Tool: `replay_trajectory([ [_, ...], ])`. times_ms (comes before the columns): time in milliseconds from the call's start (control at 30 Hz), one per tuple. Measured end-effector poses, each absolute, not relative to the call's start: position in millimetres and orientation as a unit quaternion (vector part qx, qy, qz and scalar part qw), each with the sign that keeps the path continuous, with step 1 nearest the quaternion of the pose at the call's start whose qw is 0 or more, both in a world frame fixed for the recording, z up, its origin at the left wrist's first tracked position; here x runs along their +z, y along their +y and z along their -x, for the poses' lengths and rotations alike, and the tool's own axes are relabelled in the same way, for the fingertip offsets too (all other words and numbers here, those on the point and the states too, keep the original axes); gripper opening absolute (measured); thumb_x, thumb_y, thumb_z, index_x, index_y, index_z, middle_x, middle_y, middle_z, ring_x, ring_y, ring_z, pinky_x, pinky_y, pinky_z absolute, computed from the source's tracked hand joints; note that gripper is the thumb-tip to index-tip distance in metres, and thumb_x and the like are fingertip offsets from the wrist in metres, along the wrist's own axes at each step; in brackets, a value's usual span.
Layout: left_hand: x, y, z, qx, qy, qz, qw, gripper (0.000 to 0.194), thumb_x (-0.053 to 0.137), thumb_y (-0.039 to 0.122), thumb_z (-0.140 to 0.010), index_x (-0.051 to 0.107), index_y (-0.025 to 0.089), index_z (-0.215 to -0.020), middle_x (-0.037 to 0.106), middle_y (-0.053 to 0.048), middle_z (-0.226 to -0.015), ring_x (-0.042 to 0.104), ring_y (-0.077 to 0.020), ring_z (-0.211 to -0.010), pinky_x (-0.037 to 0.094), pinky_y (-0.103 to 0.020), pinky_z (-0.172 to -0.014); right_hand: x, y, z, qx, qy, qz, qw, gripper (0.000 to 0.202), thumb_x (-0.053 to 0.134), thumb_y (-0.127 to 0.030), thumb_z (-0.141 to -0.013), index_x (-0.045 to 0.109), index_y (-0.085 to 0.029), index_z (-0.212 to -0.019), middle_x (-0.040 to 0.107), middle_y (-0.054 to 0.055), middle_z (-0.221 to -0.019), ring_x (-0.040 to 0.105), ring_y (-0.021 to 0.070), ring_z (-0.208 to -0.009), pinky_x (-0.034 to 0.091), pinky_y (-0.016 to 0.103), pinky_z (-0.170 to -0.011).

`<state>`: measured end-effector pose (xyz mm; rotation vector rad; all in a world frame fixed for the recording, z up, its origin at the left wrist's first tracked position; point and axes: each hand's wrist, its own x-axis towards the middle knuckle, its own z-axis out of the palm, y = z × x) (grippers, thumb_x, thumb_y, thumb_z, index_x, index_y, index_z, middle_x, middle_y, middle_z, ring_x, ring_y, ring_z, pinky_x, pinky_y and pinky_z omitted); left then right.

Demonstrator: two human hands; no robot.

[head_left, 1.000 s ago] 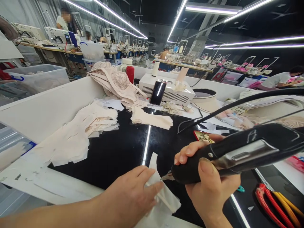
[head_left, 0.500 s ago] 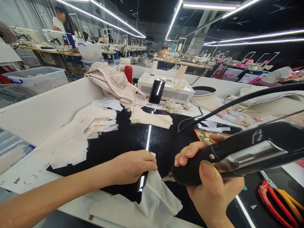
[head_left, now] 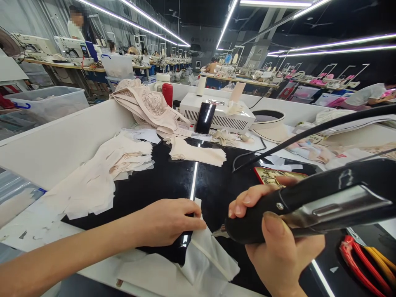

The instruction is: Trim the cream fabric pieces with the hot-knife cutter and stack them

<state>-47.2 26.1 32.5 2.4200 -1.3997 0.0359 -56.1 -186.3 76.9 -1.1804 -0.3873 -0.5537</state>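
Note:
My left hand rests low in the middle of the black worktop. Its thumb and index finger pinch the top of a pale, thin fabric piece that has a narrow strip running along it. The fabric hangs toward the table's near edge. In my right hand is a black corded handheld tool with a long metal lever, fingers wrapped around its body and thumb beside the lever. Its slim metal tip points left, close to the fabric's right edge; whether they touch I cannot tell.
Beige fabric stacks and a larger fabric pile lie ahead and left. Behind are bras, a phone and a white vented box. Red-handled scissors lie right, near a small tray. A black cable arches overhead.
My left hand's index finger has lifted and spread a little from the thumb on the fabric. My right hand and the tool have shifted slightly right and down.

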Motion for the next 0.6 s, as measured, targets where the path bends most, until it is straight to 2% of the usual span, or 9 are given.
replay_trajectory([
  [133,31,28,50,0.028,-0.5,-0.854,0.141,0.05,0.056,-0.005,-0.087,0.066,0.025,-0.126,0.066,-0.006,-0.133,0.069,-0.0211,-0.117,0.058,-0.027,-0.095,76,-187,57,-0.253,-0.179,0.548,0.777,0.039,0.085,-0.032,-0.088,0.062,-0.027,-0.12,0.071,-0.003,-0.078,0.066,0.0178,-0.056,0.059,0.035,-0.053],
  [300,28,31,52,0.013,-0.492,-0.857,0.153,0.052,0.054,-0.005,-0.086,0.065,0.025,-0.127,0.064,-0.007,-0.138,0.069,-0.0211,-0.119,0.057,-0.028,-0.102,75,-187,57,-0.252,-0.179,0.547,0.778,0.039,0.085,-0.032,-0.089,0.062,-0.028,-0.121,0.071,-0.004,-0.079,0.066,0.0171,-0.058,0.06,0.034,-0.054],
  [600,28,34,61,0.008,-0.485,-0.862,0.15,0.057,0.053,-0.006,-0.086,0.065,0.024,-0.133,0.061,-0.009,-0.144,0.068,-0.0243,-0.126,0.053,-0.041,-0.119,73,-187,61,-0.255,-0.173,0.564,0.766,0.039,0.083,-0.034,-0.09,0.061,-0.027,-0.121,0.069,-0.002,-0.079,0.064,0.0187,-0.058,0.058,0.036,-0.051],
])
